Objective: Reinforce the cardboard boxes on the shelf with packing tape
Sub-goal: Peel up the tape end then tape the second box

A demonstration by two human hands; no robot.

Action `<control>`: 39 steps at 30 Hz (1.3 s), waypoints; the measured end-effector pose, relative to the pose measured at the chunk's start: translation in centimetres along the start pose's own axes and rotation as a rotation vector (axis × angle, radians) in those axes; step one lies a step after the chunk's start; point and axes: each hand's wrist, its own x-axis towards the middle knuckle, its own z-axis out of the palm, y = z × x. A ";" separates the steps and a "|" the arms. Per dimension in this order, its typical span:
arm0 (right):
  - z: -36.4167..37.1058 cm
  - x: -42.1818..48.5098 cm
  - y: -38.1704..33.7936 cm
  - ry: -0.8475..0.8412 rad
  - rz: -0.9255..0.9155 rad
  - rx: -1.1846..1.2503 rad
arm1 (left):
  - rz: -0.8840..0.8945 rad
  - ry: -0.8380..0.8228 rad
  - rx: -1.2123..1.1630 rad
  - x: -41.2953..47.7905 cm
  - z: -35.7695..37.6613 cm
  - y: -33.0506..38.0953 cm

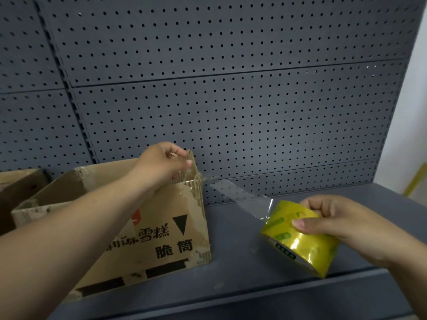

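Cardboard box (147, 229), open-topped, on grey shelf (277, 262) | left hand (161, 162) pinches tape end at box's upper right corner | right hand (332, 218) grips yellow tape roll (298, 239) | clear strip (240, 197) spans between

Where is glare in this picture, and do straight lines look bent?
Head view: a bright glare streak lies on the yellow roll of packing tape that the right hand grips; the clear pulled-out tape strip gleams faintly; the seams of the grey perforated metal back panel curve, wide-angle distortion; the left hand on the worn brown cardboard box looks soft.
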 end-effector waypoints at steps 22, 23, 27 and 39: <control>1.9 1.1 1.1 0.008 0.113 -0.002 | 0.300 -0.218 0.389 0.0 -0.1 -0.8; 1.9 1.1 1.1 0.006 0.112 -0.002 | 0.297 -0.239 0.383 0.0 -0.2 -0.7; 2.0 1.3 1.4 0.008 0.113 -0.007 | 0.247 -0.327 0.292 0.1 -0.8 -0.8; 2.9 1.3 1.8 0.000 0.129 -0.057 | 0.081 -0.275 0.375 0.3 -0.1 -0.8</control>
